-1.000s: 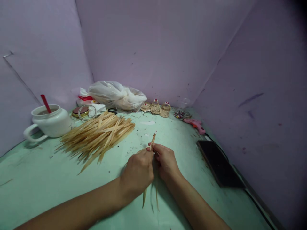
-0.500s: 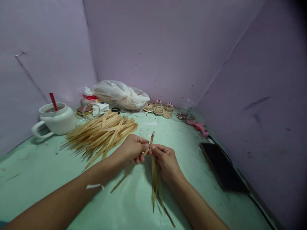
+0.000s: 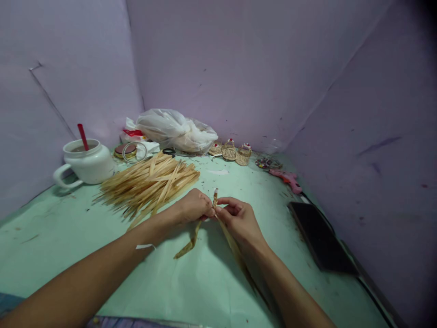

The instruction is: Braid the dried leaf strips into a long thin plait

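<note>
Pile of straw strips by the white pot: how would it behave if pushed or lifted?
Probably scatters rather than slides as one: the pile lies loose, unbound, strips crossing and fanning at the ends. Likely light and bendy, since the strip hanging from the left hand curls limply toward the table. Being thin, strips may crease easily.

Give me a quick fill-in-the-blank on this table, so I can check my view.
The left hand and right hand pinch one braided strip, its short end pointing ___.
The pile of loose strips lies to the ___ of both hands.
The stick in the white mug is ___.
The glue gun is ___.
Missing words: up; left; red; pink.
</note>
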Available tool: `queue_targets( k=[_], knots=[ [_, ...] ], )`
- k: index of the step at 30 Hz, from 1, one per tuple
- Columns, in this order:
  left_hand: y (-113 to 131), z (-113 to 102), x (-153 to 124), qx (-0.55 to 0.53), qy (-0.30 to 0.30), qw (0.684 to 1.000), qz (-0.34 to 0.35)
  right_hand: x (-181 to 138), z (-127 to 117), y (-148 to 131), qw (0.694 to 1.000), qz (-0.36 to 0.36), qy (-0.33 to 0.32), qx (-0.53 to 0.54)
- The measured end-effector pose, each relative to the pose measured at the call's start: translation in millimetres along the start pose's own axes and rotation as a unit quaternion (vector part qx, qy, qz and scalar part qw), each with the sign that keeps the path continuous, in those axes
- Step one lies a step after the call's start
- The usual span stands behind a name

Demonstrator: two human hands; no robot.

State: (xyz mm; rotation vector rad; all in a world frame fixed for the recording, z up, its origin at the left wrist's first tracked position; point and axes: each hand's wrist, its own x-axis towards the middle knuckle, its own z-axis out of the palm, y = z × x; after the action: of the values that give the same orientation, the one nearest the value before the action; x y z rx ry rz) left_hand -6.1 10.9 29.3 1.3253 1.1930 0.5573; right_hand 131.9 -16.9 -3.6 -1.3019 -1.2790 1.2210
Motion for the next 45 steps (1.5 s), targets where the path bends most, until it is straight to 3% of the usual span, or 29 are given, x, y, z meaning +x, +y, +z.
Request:
queue_targets(
  k=[3,5,12,15,19,22,29,31,33,35,36,38,40,42,45],
  knots=[
    [-7.7,4.3,4.5,0.036,-0.005,0.999,0.032,0.6,-10.2,-1.5,0.987,-0.048,0.007,-0.155],
    [-14.3,5.6,8.7,0.047,0.023,0.998,0.047,0.2,-16.1,-4.1,0.975,-0.037,0.010,-0.220],
    [-23.8,14.0,13.2,0.057,0.102,0.992,0.055,-9.1,-5.8,-15.4,0.980,0.070,0.056,-0.179],
    [-23.0,19.8,13.6,-0.002,0.130,0.991,0.033,-18.9,7.3,-15.3,0.972,0.002,0.064,-0.227],
    [-15.8,22.3,11.2,-0.113,0.151,0.982,-0.005,-29.4,20.4,-9.3,0.908,-0.142,0.038,-0.392],
    [-8.6,23.2,6.9,-0.133,0.150,0.979,-0.042,-34.0,25.6,-4.7,0.874,-0.168,0.005,-0.455],
    [-9.5,25.0,10.5,-0.141,0.140,0.978,-0.055,-39.5,20.8,-11.5,0.863,-0.188,-0.042,-0.467],
    [-10.8,23.2,11.8,-0.125,0.147,0.980,-0.036,-37.1,12.7,-18.9,0.874,-0.203,0.001,-0.442],
    [-10.7,22.3,11.4,-0.110,0.148,0.983,-0.024,-31.1,3.7,-25.7,0.898,-0.210,0.103,-0.373],
    [-10.4,23.0,10.4,-0.089,0.144,0.985,-0.012,-22.2,-3.5,-29.7,0.932,-0.168,0.178,-0.268],
    [-10.4,23.9,9.9,-0.080,0.139,0.987,-0.007,-17.3,-5.7,-30.2,0.954,-0.119,0.178,-0.209],
    [-11.0,25.6,9.2,-0.071,0.119,0.990,0.005,-9.0,-7.0,-28.2,0.991,0.009,0.103,-0.080],
    [-11.2,26.3,8.4,-0.072,0.093,0.993,0.016,-4.1,-5.6,-22.8,0.993,0.111,-0.013,0.041],
    [-9.6,25.5,7.9,-0.065,0.078,0.995,0.016,-2.1,-4.3,-15.9,0.982,0.140,-0.085,0.089],
    [-5.0,22.8,8.4,-0.023,0.070,0.997,-0.017,-0.5,-5.4,-6.3,0.988,0.116,-0.095,0.029]
  ],
)
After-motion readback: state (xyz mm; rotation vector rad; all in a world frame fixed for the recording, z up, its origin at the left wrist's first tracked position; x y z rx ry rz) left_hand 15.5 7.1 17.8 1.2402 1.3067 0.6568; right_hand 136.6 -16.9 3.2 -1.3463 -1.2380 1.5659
